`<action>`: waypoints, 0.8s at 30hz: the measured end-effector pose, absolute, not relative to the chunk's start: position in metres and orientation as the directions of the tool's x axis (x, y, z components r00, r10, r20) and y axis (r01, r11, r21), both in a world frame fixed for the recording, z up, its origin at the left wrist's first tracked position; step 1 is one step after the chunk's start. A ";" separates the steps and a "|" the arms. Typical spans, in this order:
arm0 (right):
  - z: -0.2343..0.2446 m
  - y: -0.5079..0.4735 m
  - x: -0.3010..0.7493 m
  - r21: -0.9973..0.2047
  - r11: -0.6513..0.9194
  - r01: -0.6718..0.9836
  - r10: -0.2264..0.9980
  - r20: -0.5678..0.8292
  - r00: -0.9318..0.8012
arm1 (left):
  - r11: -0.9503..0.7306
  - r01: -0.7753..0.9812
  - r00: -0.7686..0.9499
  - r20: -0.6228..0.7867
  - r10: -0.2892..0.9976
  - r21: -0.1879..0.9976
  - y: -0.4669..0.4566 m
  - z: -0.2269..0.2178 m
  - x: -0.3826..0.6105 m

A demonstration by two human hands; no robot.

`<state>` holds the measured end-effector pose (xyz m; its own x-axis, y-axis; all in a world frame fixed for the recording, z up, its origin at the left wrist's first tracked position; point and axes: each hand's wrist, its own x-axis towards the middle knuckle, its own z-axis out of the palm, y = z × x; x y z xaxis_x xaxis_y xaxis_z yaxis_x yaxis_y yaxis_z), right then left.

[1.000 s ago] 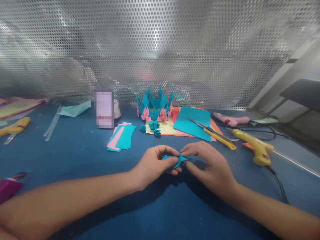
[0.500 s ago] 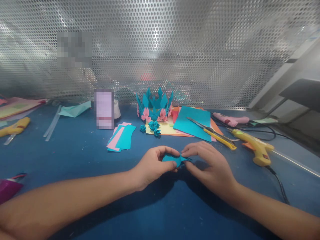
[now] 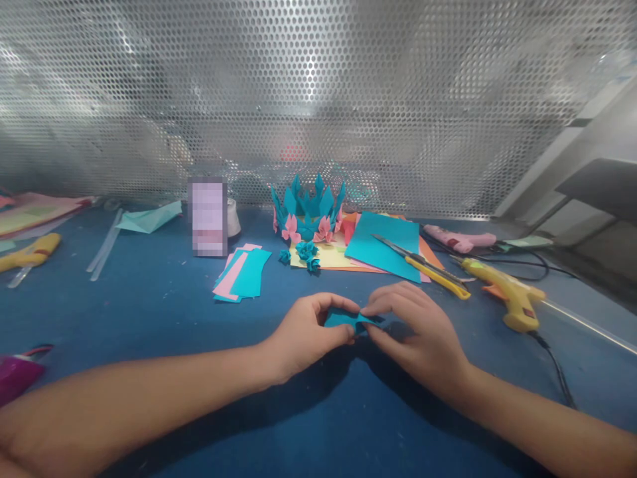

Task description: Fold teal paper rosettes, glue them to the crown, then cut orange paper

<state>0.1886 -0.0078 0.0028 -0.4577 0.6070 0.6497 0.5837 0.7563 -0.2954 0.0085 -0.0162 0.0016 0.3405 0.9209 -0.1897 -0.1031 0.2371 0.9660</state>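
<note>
A small folded piece of blue paper [image 3: 341, 319] is held between my two hands, just above the table. My left hand [image 3: 311, 330] grips its left part, thumb in front and fingers behind. At its right end my right hand [image 3: 415, 326] pinches it between thumb and fingertips. Beyond my hands stands a blue paper crown [image 3: 307, 206] with pink paper flowers around its base. Several small blue paper flowers [image 3: 306, 250] lie in front of it. Pink and blue paper strips [image 3: 251, 273] sit in a loose pile to the left.
On the right, a yellow-handled cutter [image 3: 442, 277] lies by the blue sheets [image 3: 383, 242], near a corded yellow glue gun [image 3: 520, 292] and a pink glue gun [image 3: 460, 238]. A phone [image 3: 209, 216] stands at back left. A perforated metal panel [image 3: 318, 86] closes off the back.
The blue paper has tilted slightly and looks narrower between my fingers. Both hands stay almost in place.
</note>
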 end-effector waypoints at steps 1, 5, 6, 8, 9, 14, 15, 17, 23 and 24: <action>0.003 -0.008 0.188 -0.287 0.759 0.585 0.601 0.653 -0.460 | 0.238 -0.098 0.340 -0.192 0.920 0.966 -0.016 0.001 0.008; 0.005 -0.008 0.188 -0.242 0.777 0.581 0.572 0.658 -0.490 | 0.229 -0.078 0.343 -0.189 0.920 0.970 -0.016 -0.001 0.007; 0.006 -0.008 0.188 -0.228 0.781 0.581 0.565 0.655 -0.502 | 0.228 -0.076 0.346 -0.189 0.919 0.971 -0.016 -0.001 0.007; 0.005 -0.007 0.189 -0.184 0.785 0.591 0.548 0.651 -0.526 | 0.232 -0.080 0.354 -0.189 0.916 0.970 -0.016 -0.001 0.007; 0.005 -0.007 0.189 -0.155 0.785 0.600 0.538 0.652 -0.535 | 0.235 -0.085 0.360 -0.190 0.913 0.968 -0.016 -0.001 0.007; 0.003 -0.007 0.191 -0.011 0.789 0.614 0.468 0.657 -0.591 | 0.246 -0.107 0.366 -0.192 0.911 0.963 -0.015 0.001 0.007; 0.003 -0.007 0.192 0.009 0.790 0.612 0.459 0.653 -0.602 | 0.248 -0.114 0.362 -0.192 0.912 0.962 -0.015 0.002 0.007; 0.004 -0.007 0.192 0.051 0.788 0.614 0.443 0.646 -0.621 | 0.250 -0.135 0.356 -0.189 0.915 0.959 -0.016 0.003 0.007; 0.007 -0.010 0.193 0.183 0.776 0.604 0.377 0.632 -0.677 | 0.256 -0.131 0.357 -0.195 0.913 0.958 -0.017 0.005 0.008; 0.008 -0.011 0.193 0.198 0.773 0.603 0.372 0.628 -0.684 | 0.257 -0.133 0.356 -0.196 0.914 0.957 -0.016 0.004 0.008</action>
<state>0.1927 -0.0110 0.0079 -0.6838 0.3723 0.6276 0.6027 0.7730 0.1982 0.0076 -0.0163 0.0043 0.3562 0.9137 -0.1957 -0.1327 0.2567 0.9573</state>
